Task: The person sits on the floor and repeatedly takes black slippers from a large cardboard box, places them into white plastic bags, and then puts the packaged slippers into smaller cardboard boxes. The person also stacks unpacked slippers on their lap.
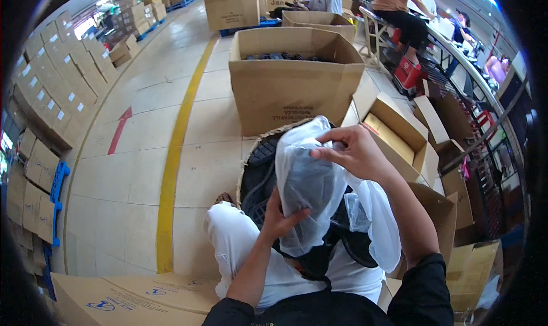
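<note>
A translucent plastic bag [311,183] with a dark thing inside is held up in front of me; the film blurs what it is. My left hand [281,219] is closed around the bag's lower left side. At its upper right, my right hand [353,150] pinches the film between thumb and fingers. Another loose plastic bag [381,229] hangs below my right forearm. Black shoes [260,180] with treaded soles lie in a round-rimmed basket just beyond my knees. More black footwear [354,243] lies near my lap, partly covered by the bags.
Straight ahead stands a big open carton [297,92] with dark items in it. Smaller open boxes [394,135] are at the right, beside a metal rack. Stacked cartons [63,75] line the left, past a yellow floor line [181,138]. Several people sit or stand farther back.
</note>
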A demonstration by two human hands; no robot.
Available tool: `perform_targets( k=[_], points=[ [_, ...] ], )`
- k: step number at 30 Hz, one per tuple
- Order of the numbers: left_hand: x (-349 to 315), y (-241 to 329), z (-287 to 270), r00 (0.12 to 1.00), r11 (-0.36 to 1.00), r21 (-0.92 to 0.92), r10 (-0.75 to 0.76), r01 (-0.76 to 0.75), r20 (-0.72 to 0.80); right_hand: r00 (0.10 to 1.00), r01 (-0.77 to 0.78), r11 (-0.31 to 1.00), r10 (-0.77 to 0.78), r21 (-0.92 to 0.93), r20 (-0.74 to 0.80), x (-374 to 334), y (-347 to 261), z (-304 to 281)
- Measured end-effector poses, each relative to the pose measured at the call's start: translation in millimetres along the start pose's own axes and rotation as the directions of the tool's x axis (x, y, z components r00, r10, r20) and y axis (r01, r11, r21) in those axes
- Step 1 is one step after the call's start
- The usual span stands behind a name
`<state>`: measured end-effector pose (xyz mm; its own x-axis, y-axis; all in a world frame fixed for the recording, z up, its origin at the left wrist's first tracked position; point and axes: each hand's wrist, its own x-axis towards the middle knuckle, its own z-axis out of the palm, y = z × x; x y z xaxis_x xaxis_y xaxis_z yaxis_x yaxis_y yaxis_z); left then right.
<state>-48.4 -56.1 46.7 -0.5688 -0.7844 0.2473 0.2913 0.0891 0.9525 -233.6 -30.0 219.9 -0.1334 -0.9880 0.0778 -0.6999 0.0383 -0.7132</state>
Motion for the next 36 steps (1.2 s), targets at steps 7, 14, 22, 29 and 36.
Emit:
perform_targets(
  k=[7, 14, 22, 29, 36],
  points=[
    [-0.4, 7.5, 1.0, 0.997, 0.998, 0.027, 0.050, -0.052, 0.063, 0.977, -0.174, 0.818, 0.074, 0.548, 0.201, 7.1, 20.5, -6.7],
    [0.5, 5.5, 5.7, 0.995, 0.996, 0.092, -0.021, 0.012, 0.096, 0.999, 0.011, 0.926, 0.002, 0.377, -0.034, -7.3, 16.0, 1.1],
    [0.3, 3.0, 8.9, 0.991, 0.999, -0.008, -0.047, 0.048, 0.126, 0.987, -0.072, 0.960, 0.030, 0.272, 0.156, -10.2, 16.7, -7.4],
    [1.6, -0.9, 11.4, 0.991, 0.997, 0.072, 0.018, -0.027, 0.133, 0.999, 0.039, 0.924, -0.047, 0.380, 0.011, -15.2, 35.1, -1.3],
    [1.9, -9.1, 6.9, 0.999, 0.994, 0.099, 0.036, -0.038, 0.019, 0.908, 0.166, 0.984, -0.126, 0.067, -0.399, -24.7, 14.7, -2.1]
  ],
)
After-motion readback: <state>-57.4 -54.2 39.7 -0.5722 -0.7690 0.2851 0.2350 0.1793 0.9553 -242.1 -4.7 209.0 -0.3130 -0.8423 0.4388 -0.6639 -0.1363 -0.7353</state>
